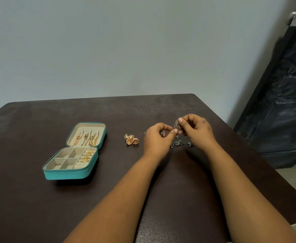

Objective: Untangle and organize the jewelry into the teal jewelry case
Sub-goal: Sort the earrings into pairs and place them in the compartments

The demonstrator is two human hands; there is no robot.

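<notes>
Both hands pinch a dark silver jewelry tangle [178, 135] just above the desk [30, 199], left hand [156, 139] w/ thumb & forefinger, right hand [197, 131] at its top, prob. a necklace; open teal jewelry case [73, 153] sits well left, gold earrings [131, 139] btwn.

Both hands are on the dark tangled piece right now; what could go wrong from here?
1. Both the left hand and right hand pinch the dark jewelry; pulling apart could tighten the tangle or snap a link.
2. The gold earrings lie loose beside the left hand, so they might get knocked.
</notes>
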